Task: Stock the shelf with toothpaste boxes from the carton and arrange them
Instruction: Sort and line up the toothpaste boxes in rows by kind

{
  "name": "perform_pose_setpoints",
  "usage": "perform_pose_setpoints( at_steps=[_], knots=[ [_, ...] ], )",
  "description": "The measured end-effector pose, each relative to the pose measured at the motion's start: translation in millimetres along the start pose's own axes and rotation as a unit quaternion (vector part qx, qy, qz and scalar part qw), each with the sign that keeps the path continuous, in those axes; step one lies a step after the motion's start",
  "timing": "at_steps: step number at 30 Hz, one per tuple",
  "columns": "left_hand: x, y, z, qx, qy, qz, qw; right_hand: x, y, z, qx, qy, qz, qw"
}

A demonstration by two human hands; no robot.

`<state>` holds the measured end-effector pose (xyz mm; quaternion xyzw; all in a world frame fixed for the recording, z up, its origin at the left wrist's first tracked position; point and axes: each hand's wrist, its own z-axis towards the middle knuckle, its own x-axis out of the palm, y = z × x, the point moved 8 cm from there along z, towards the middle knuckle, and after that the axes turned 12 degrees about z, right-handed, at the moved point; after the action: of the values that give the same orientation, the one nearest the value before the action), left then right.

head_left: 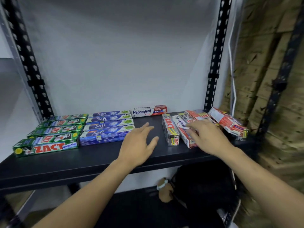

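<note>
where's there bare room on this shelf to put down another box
Bare gap mid-shelf between the Safi boxes and the grey Zact box, in front of the back Pepsodent box; the left hand hovers over it. The front strip of the shelf is also bare. Crowded at the right end: red boxes lie jumbled beside the right hand.

Past our left hand [138, 142] and right hand [209, 137] we see a white wall [123, 55]. A black punched post [28, 63] rises far to the left of the left hand, and its twin [215, 55] stands beyond the right hand. Right of that hand we see rough planks [263, 63], with a white cable [232, 63] hanging between them and the twin. Below the right hand sits a black bag [202, 186]. At the bag's left edge, lower than both hands, is a brown plush toy [165, 193] with a pale band.
</note>
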<state>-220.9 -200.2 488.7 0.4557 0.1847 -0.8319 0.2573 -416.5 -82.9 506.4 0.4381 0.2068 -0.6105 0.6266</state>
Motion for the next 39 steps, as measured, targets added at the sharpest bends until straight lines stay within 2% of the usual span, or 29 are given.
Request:
perform_pose_setpoints(
  at_steps=[5, 8, 13, 14, 16, 18, 21, 26, 31, 35, 39],
  knots=[
    [19, -55, 9, 0.05, 0.04, -0.067, 0.996, 12, 0, -29, 0.015, 0.005, 0.063, 0.998],
    [32, -67, 9, 0.058, 0.061, -0.086, 0.993, 9, 0, -41, 0.033, -0.036, 0.087, 0.995],
    [21, -53, 18, -0.016, -0.03, -0.059, 0.998, -3, -10, -47, 0.118, -0.097, 0.134, 0.979],
    [18, -51, 18, -0.027, -0.041, -0.058, 0.997, -3, -13, -47, 0.148, -0.092, 0.118, 0.978],
    [17, -44, 17, -0.058, -0.04, -0.075, 0.995, 4, -23, -50, 0.24, -0.025, 0.073, 0.968],
    [20, -33, 14, -0.097, -0.032, -0.108, 0.989, 9, -28, -53, 0.283, 0.028, 0.04, 0.958],
    [26, -18, 10, -0.128, -0.027, -0.168, 0.977, 7, -24, -52, 0.277, 0.034, 0.053, 0.959],
    [25, -11, 4, -0.114, -0.012, -0.193, 0.974, 2, -16, -52, 0.296, 0.013, 0.094, 0.95],
    [20, -11, 0, -0.093, -0.019, -0.202, 0.975, -18, -16, -50, 0.266, -0.083, 0.182, 0.943],
    [19, -14, 3, -0.088, -0.011, -0.2, 0.976, -46, -15, -46, 0.198, -0.166, 0.163, 0.952],
    [24, -24, 4, -0.087, -0.003, -0.213, 0.973, -66, -9, -47, 0.158, -0.206, 0.141, 0.955]
  ],
)
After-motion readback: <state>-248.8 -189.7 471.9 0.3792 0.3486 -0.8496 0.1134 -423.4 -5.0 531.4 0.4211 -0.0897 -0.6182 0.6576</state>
